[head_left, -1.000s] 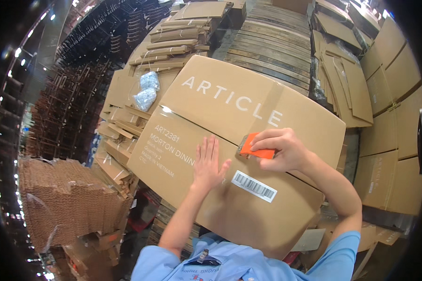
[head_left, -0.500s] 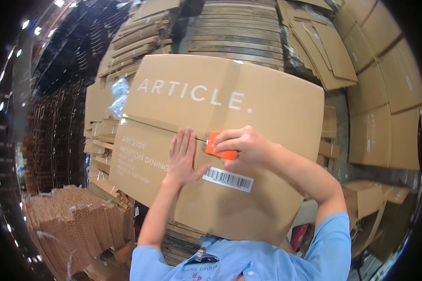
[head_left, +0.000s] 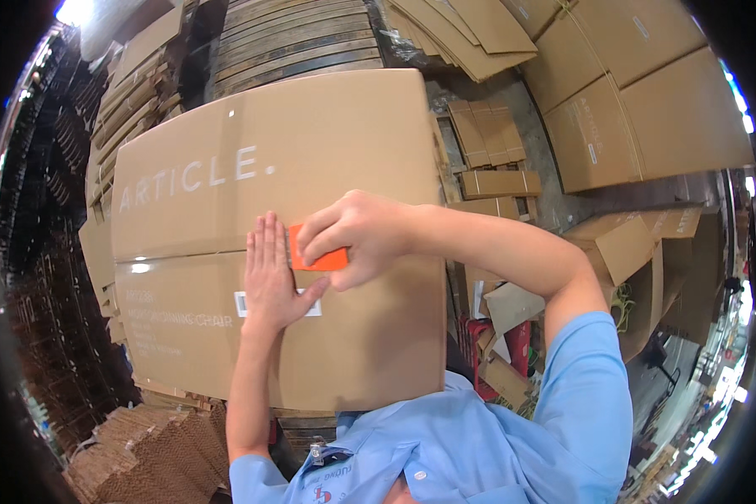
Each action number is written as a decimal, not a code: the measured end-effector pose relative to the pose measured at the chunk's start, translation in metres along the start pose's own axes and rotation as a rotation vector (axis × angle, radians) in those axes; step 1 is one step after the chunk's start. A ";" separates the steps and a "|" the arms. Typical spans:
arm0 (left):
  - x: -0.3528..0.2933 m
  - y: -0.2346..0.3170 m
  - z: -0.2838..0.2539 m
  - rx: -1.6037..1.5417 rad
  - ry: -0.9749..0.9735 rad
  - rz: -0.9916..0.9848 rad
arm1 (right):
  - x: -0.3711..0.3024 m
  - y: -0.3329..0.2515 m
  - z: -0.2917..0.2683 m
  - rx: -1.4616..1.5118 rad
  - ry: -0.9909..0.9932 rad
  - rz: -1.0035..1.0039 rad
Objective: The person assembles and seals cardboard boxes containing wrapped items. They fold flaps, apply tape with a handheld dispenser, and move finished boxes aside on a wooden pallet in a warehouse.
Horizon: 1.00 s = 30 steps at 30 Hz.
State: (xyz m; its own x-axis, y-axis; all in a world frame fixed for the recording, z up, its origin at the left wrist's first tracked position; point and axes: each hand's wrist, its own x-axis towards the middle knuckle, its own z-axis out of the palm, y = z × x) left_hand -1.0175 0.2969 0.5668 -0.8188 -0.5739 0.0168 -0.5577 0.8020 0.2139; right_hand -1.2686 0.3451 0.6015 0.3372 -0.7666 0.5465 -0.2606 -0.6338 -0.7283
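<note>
Partly inside right grip (head_left: 363,239): orange tool (head_left: 329,261), carton (head_left: 353,134) beneath.

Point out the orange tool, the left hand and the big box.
Orange tool (head_left: 332,259): head view, its uncovered lower part.
Left hand (head_left: 269,283): head view, back of the hand.
Big box (head_left: 214,225): head view, upper top flap.

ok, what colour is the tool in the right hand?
The tool is mostly orange; best seen in the head view.

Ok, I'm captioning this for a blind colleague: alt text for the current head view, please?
A bare right hand holds an orange tool at the seam of a large cardboard box; the left hand lies flat on the box beside the tool. Flattened cardboard and more boxes are nearby.
</note>
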 end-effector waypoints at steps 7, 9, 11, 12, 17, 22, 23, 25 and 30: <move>0.051 0.164 0.027 -0.080 -0.148 0.094 | -0.133 -0.039 -0.132 -0.131 -0.138 -0.041; 0.066 0.199 0.030 -0.099 -0.238 0.181 | -0.165 -0.055 -0.159 -0.109 -0.205 0.093; 0.073 0.214 0.032 0.150 -0.323 0.261 | -0.201 -0.044 -0.154 -0.025 -0.139 0.139; 0.075 0.220 0.031 0.204 -0.341 0.268 | -0.212 -0.028 -0.143 -0.104 -0.220 0.141; 0.096 0.261 0.053 0.780 -0.661 0.540 | -0.216 0.021 -0.115 -0.520 -1.063 0.364; 0.079 0.283 0.063 0.326 -1.076 0.583 | -0.197 0.001 -0.203 -0.521 -0.601 0.461; 0.048 0.267 0.075 -0.121 -0.585 0.658 | -0.161 -0.013 -0.218 -0.393 -0.490 0.336; 0.045 0.276 0.041 -0.505 -0.351 0.480 | -0.096 -0.039 -0.238 -0.109 -0.197 0.039; 0.068 0.259 0.045 -0.301 0.371 -0.318 | -0.075 0.001 -0.204 0.029 0.082 -0.139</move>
State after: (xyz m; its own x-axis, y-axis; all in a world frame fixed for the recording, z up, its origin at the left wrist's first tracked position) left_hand -1.2234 0.4728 0.5797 -0.4843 -0.8424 0.2362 -0.6611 0.5292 0.5319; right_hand -1.4792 0.3807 0.6440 0.2931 -0.6780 0.6741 -0.1902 -0.7323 -0.6538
